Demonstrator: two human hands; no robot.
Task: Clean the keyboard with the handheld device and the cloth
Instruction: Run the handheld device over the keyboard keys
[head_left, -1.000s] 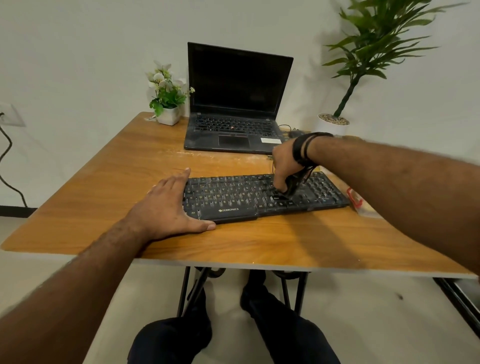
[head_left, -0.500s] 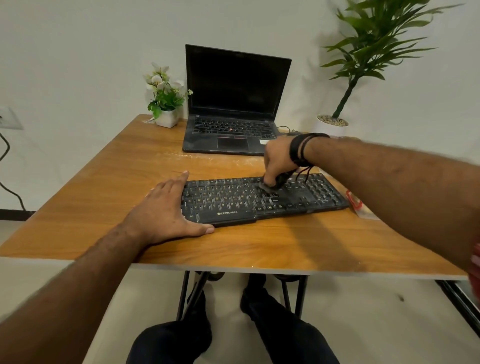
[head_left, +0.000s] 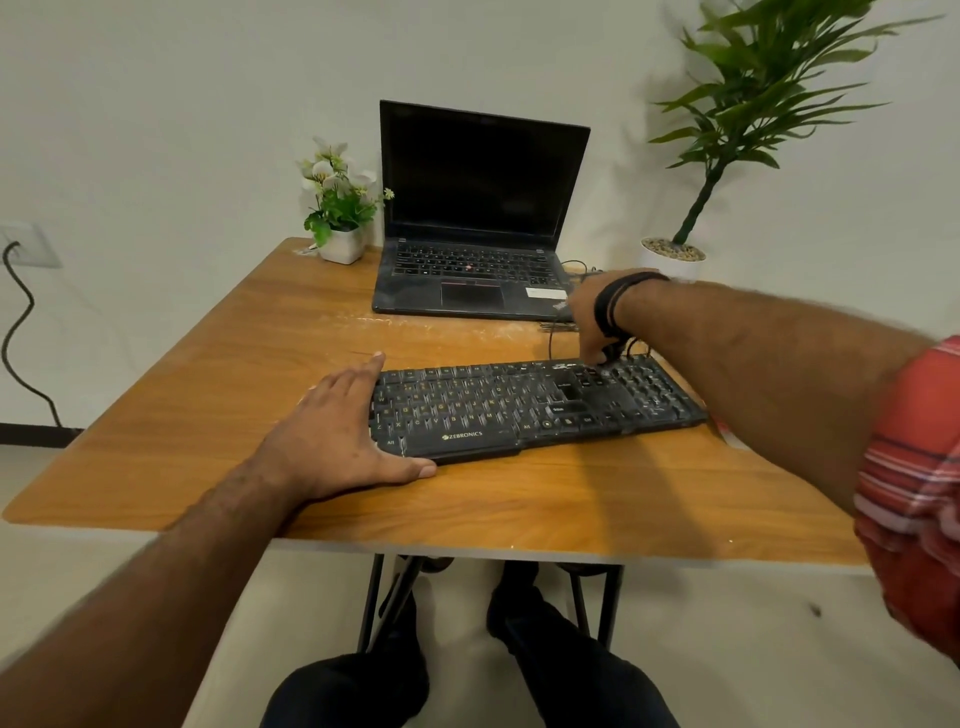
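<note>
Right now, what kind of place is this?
Likely a home or small-office desk: a wooden folding table against a plain wall, an open laptop, a Zebronics keyboard and potted plants.

Wood-grain table (head_left: 208, 395) with slight sheen; matt, seemingly dusty black plastic keyboard (head_left: 519, 410)

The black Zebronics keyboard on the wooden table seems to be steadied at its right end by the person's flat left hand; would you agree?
Not quite: the head view shows the flat left hand steadying the black Zebronics keyboard at its left end, on the wooden table.
</note>
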